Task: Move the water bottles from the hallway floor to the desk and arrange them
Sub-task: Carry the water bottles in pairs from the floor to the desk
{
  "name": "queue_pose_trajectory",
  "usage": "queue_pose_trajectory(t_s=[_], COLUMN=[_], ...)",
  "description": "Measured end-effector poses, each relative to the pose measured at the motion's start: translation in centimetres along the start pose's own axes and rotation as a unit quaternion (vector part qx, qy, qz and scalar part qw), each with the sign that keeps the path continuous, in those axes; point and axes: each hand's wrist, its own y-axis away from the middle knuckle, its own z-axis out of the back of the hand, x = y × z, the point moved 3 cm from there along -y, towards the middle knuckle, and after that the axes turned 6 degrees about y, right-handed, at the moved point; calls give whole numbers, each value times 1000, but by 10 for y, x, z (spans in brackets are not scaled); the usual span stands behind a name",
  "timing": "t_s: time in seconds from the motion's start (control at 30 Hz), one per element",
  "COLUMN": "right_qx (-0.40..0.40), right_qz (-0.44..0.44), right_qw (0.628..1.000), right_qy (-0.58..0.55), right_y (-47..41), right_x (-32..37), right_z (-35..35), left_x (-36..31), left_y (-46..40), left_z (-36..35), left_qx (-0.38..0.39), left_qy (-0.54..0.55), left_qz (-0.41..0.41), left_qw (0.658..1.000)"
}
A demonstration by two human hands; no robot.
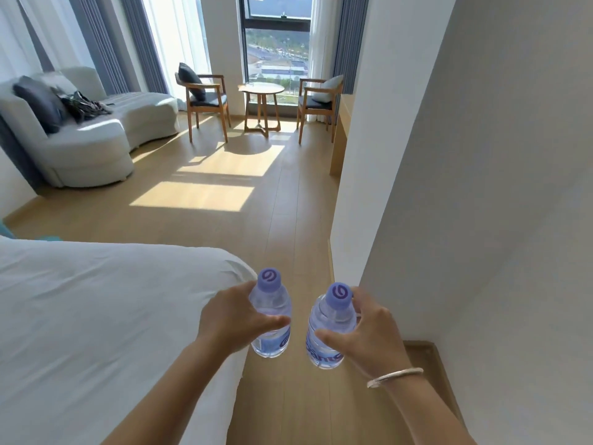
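Water bottles ride upright above the floor, left bottle [270, 313] in the left hand [232, 322] grip, right bottle [330, 329] in the right hand [369, 332].

White bed [96, 316] at my left. Wood floor [256, 220], sun patches. Pale sofa [96, 146] far left with dark cushion [40, 102]. Two wooden armchairs [205, 104] flank round table [261, 104] by window [277, 43].

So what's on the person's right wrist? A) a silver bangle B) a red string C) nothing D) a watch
A: a thin silver bangle circles the wrist of the right hand, which grips a bottle; the left hand grips the other bottle on a bare wrist.
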Motion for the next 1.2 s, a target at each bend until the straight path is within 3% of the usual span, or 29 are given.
queue_pose_trajectory(t_s=[0.23,0.5,1.2], right_qx=[12,1,-90], right_qz=[25,35,6], right_qw=[1000,999,996], right_qy=[9,4,4], right_y=[-149,-284,-665], right_x=[-21,-37,-47], right_z=[11,3,-49], left_x=[-21,-15,14], left_y=[-135,-261,-678], left_z=[1,6,55], left_qx=[-52,-58,10], left_qy=[7,22,43], left_qz=[10,14,-14], left_qw=[999,998,999])
